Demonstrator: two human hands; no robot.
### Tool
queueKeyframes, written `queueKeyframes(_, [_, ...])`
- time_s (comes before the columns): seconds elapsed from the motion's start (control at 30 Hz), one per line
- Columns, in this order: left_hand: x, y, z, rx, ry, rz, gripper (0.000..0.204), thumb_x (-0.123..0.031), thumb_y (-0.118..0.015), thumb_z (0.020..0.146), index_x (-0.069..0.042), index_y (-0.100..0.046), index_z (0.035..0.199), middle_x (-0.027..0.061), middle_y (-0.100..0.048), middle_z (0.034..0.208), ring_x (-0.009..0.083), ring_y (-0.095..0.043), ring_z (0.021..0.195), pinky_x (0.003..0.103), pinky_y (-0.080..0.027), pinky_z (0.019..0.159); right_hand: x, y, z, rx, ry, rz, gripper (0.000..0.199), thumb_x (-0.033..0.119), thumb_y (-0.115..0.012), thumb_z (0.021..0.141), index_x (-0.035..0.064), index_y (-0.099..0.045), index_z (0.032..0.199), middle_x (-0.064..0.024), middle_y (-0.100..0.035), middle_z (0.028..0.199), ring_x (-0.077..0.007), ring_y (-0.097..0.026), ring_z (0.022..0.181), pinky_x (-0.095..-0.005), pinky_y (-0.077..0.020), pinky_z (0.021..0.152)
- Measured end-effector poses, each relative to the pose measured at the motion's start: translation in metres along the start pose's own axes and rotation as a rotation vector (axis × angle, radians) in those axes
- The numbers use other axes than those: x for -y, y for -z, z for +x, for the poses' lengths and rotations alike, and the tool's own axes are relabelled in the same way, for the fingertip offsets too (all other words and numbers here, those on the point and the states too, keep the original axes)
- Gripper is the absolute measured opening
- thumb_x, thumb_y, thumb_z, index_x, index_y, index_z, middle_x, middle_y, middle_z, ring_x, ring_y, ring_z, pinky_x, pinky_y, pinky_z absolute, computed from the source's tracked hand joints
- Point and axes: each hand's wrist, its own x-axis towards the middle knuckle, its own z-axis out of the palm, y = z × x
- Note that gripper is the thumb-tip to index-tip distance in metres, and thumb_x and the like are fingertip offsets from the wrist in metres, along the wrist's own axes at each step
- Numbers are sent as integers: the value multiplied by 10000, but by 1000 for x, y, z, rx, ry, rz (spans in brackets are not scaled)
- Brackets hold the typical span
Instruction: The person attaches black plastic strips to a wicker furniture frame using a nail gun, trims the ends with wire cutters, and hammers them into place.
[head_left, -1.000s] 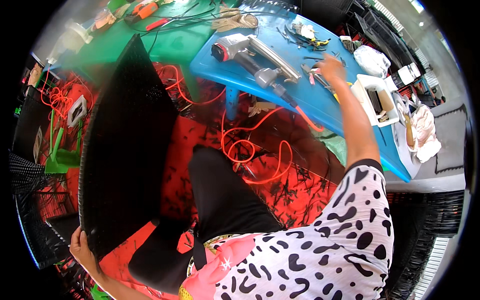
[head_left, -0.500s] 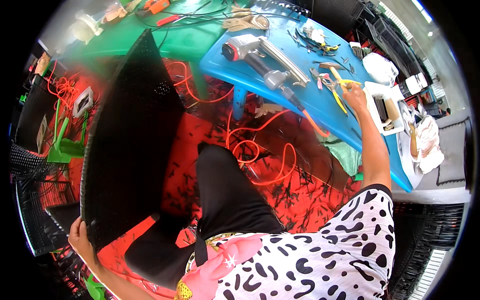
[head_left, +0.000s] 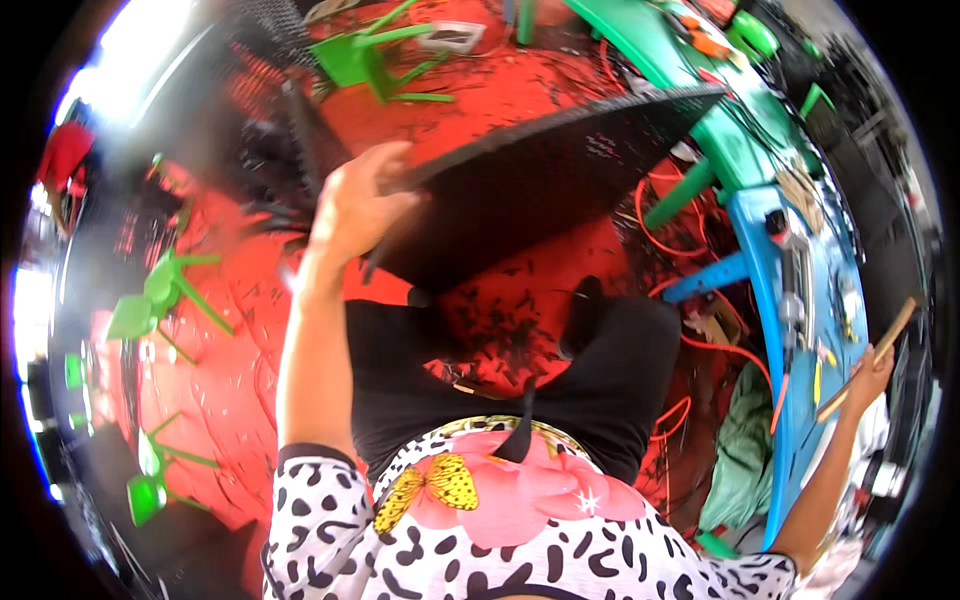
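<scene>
Left hand [head_left: 360, 205] is raised in front of the person, its grip pinching the near corner of a big black mesh panel [head_left: 540, 185]; thumb on top, fingers under the edge. Panel is lifted off the floor, tilted, stretching from the hand up and right toward the green desk [head_left: 735, 140]. Its far corner sits over that desk's edge; cannot tell if they touch.

Right hand [head_left: 872, 368] is out at the far right, arm extended, its grip pressed together around a thin wooden stick [head_left: 868, 358] that slants up to the right. Hand is just beside the far edge of the blue desk [head_left: 800, 420], well apart from the panel.

On the blue desk: a grey power tool [head_left: 790, 275], small bits near it too blurred to name. Orange cable [head_left: 690, 345] loops on the red floor [head_left: 220, 330] under both desks. A green cloth [head_left: 740, 455] hangs by the blue desk's near side. Green plastic chairs [head_left: 150, 300] lie tipped on the floor at left, another one [head_left: 375, 60] at top. Black scraps litter the floor between the person's legs.
</scene>
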Motion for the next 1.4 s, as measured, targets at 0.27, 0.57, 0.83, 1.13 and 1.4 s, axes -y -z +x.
queueKeyframes(0.27, [-1, 2, -4, -54, 60, -205, 556, -4, -560, 679, 6, -491, 1231, 154, -624, 963, 231, -612, 893, 315, -489, 797, 295, -171, -209, 981, 97, 604, 541, 149, -534, 863, 82, -329, 1359, 18, -455, 670, -38, -411, 498, -171, -359, 428])
queueKeyframes(0.57, [-7, -5, 0, -109, 24, -200, 635, 17, -570, 655, 49, -419, 1271, 164, -625, 970, 228, -621, 866, 310, -499, 777, 380, -214, -268, 1015, 690, 655, 477, -27, -547, 835, -16, -413, 1293, -189, -487, 1297, -267, -572, 1094, -337, -486, 856])
queueKeyframes(0.83, [-3, -5, -9, -150, 31, -152, 694, 8, -587, 651, 39, -359, 1306, 197, -613, 1026, 260, -630, 875, 334, -502, 775, 384, -222, -265, 1185, 393, 586, 596, 42, -487, 869, 37, -246, 1415, -38, -541, 821, -49, -423, 546, -188, -377, 475])
queueKeyframes(1.13, [-2, -15, 0, -116, -59, -184, 676, 55, -567, 662, 3, -388, 1311, 138, -620, 1027, 213, -606, 908, 313, -495, 777, 352, -220, -285, 1102, 341, 633, 490, 2, -565, 829, -43, -402, 1289, -179, -539, 1208, -194, -569, 1054, -281, -451, 865])
queueKeyframes(1.4, [10, 2, 5, -31, 126, -64, 624, -158, -699, 736, 6, -448, 1284, 186, -599, 1084, 252, -590, 961, 337, -459, 837, 255, -175, -208, 467, 334, 449, 548, 58, -637, 797, 42, -406, 1293, -39, -511, 740, -103, -479, 636, -248, -425, 597])
